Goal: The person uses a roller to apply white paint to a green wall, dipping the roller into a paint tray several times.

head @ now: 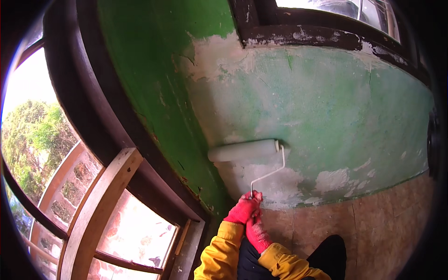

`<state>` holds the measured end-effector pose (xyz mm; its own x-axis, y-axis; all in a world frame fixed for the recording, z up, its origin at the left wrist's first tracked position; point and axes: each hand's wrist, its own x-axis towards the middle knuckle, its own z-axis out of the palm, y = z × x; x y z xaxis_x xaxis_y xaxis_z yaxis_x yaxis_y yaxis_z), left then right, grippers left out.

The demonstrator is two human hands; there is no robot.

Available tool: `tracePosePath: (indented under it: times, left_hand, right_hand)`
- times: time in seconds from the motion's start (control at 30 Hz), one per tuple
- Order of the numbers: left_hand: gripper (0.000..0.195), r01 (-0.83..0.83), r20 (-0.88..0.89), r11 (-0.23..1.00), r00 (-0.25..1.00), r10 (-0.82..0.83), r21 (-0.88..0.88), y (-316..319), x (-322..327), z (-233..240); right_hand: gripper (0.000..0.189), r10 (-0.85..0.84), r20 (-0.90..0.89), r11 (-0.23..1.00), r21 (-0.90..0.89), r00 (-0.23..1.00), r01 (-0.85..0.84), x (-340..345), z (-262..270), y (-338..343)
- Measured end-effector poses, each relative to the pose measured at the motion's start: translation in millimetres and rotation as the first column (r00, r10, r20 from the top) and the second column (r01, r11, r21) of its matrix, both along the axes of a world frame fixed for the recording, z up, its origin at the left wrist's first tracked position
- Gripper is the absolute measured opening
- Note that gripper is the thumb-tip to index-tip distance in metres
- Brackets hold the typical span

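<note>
Both my hands wear red gloves, with yellow sleeves at the wrists. My left hand (242, 210) is wrapped around the upper grip of a paint roller, just below its bent wire frame (268, 174). Right beneath it, my right hand (258, 232) closes around the lower part of the same grip; the gloves hide the handle itself. The pale roller cover (243, 151) lies nearly level against the lower wall (325, 108), close to the inner corner. Thin whitish paint coats that green wall, with bare, patchy plaster showing near the roller.
A darker green wall strip (150, 66) meets the corner. On the left, a dark window frame (87, 80) has a wooden beam (101, 210) across it. Another dark frame (311, 35) runs above. Brownish floor panels (322, 224) lie below, near my dark-clothed leg (330, 253). A black object (434, 145) stands far right.
</note>
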<state>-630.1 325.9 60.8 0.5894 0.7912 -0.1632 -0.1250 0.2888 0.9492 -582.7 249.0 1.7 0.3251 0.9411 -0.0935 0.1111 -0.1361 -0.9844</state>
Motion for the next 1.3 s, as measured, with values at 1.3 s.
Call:
tracePosePath:
  times: [1.3]
  left_hand:
    - [0.021, -0.02, -0.078, 0.999, 0.997, 0.017, -0.04, -1.9, -11.9, 13.1]
  right_hand:
    - [0.056, -0.038, 0.021, 0.999, -0.012, 0.999, 0.038, -15.7, 11.6, -6.8]
